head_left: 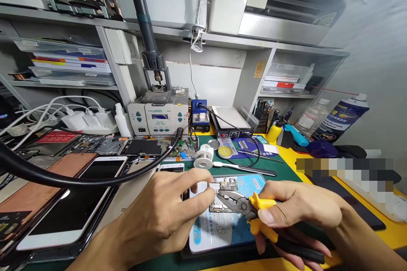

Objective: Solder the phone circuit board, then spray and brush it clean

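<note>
My left hand (pixel 171 207) is closed, its bent fingertips at the left edge of a bare phone circuit board (pixel 227 184). What lies between those fingertips is hidden. My right hand (pixel 295 211) grips a pair of pliers (pixel 243 206) with yellow and black handles. The pliers' jaws reach left over the board, their tips close to my left fingertips. Beneath the board is a flat blue and white printed case (pixel 219 237), resting on a dark pad over the green mat (pixel 288 173).
Phones, including a white one (pixel 71 203), cover the left side. Behind the board are a solder spool (pixel 203 159), a white-handled tool (pixel 235 167) and an open tin (pixel 225 151). A thick black cable (pixel 104 181) arcs across the left. A soldering station (pixel 159 116) stands at the back.
</note>
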Demonstrator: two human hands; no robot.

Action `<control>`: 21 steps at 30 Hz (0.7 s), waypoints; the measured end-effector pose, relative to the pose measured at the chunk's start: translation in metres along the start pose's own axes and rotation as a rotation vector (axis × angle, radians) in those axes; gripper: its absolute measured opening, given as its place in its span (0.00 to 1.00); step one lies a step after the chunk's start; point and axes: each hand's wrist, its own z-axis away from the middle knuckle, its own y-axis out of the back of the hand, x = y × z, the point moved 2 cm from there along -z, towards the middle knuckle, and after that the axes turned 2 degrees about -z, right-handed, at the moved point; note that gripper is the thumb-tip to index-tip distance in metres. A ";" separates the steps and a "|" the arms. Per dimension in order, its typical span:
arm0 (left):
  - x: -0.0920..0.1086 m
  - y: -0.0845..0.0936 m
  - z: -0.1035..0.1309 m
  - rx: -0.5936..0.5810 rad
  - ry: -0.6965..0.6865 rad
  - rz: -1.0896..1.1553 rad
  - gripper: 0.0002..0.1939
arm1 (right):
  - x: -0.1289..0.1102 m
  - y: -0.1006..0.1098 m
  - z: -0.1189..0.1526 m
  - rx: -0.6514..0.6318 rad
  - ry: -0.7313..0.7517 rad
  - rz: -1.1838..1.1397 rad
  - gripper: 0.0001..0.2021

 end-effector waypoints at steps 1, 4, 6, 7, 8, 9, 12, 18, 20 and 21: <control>-0.001 0.000 0.000 0.002 0.006 0.004 0.14 | -0.002 -0.001 0.001 0.012 0.006 0.009 0.31; -0.002 0.001 0.001 0.015 0.030 0.007 0.14 | -0.007 -0.005 0.002 0.033 0.023 0.049 0.29; -0.003 0.002 0.002 0.023 0.046 -0.009 0.14 | -0.011 -0.007 0.002 0.024 0.032 0.069 0.28; -0.003 0.001 0.002 0.024 0.051 -0.017 0.14 | -0.012 -0.008 0.002 0.021 0.033 0.073 0.29; -0.003 0.001 0.003 0.026 0.054 -0.021 0.13 | -0.013 -0.009 0.001 0.026 0.035 0.075 0.29; -0.004 0.001 0.003 0.028 0.058 -0.023 0.13 | -0.013 -0.010 0.001 0.036 0.038 0.078 0.28; -0.004 0.001 0.004 0.040 0.064 -0.029 0.14 | -0.015 -0.014 0.001 0.065 0.060 0.110 0.28; -0.006 0.004 0.005 0.054 0.037 -0.068 0.15 | -0.022 -0.029 0.004 0.085 0.149 0.193 0.27; -0.008 0.005 0.006 0.050 0.037 -0.080 0.15 | -0.023 -0.032 0.003 0.091 0.159 0.176 0.26; -0.009 0.005 0.007 0.053 0.039 -0.085 0.15 | -0.022 -0.032 0.001 0.092 0.164 0.161 0.25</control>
